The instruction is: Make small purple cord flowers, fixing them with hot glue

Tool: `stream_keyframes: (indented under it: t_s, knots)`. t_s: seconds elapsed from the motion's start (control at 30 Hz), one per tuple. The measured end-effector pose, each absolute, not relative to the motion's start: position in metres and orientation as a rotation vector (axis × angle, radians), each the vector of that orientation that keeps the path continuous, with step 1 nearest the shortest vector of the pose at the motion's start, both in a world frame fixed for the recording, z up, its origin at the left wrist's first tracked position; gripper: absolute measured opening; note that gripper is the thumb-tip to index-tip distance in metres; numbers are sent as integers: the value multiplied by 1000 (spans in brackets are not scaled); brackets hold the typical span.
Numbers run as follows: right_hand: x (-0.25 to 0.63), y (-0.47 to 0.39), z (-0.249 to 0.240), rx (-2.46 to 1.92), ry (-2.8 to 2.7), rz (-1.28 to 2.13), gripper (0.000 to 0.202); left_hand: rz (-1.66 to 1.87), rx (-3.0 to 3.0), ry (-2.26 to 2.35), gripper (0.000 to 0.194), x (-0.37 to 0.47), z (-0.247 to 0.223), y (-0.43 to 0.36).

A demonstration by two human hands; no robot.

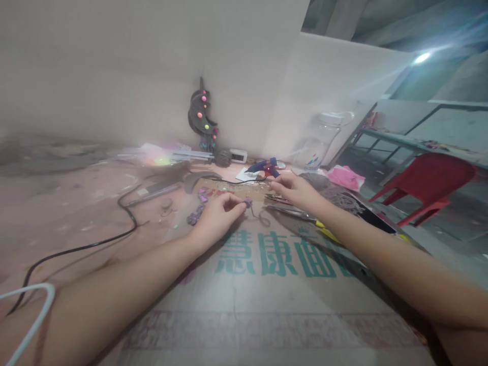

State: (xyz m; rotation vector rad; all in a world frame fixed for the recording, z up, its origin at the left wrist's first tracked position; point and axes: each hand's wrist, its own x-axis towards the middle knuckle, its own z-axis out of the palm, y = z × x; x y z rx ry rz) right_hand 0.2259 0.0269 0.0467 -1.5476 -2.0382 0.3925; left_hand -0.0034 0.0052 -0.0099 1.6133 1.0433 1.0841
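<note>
Between its thumb and fingertips my left hand (223,216) pinches a small purple piece (248,203), from which a thin grey strand (264,219) curls onto the printed sheet (259,295). My right hand (292,189) is up and to the right of that piece, apart from it, with thumb and index finger brought together; anything between them is too small to make out. A blue glue gun (263,166) lies just behind my right hand. Scissors with yellow handles (301,213) rest below it. Several purple pieces (195,216) lie left of my left hand.
A black cable (95,245) crosses the left side. At the back stand a grey crescent with coloured balls (200,114), a white digital device (238,155) and a clear jug (320,142). Grey yarn (339,195) and pink cloth (346,178) lie right. A red chair (434,178) stands beyond.
</note>
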Motion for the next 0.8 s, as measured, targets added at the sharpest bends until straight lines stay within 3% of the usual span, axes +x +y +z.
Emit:
stream_keyframes:
  t_s: [0.13,0.33,0.4,0.6,0.8]
  knots:
    - [201,0,31,-1431,-1833,1057,33,1085,1617,1079,22,-4,-2,2]
    - [190,-12,14,-1336,-1776,1294,41,1099,1607,1121,20,-4,0,0]
    - [191,-13,11,-1299,-1856,1144,34,1088,1605,1115,19,-4,0,0]
    - [200,-19,11,-1245,-2175,145,11,1068,1663,1104,20,-3,-1,-1]
    - [201,-20,16,-1125,-2230,-50,21,1048,1707,1066,22,-4,-7,0]
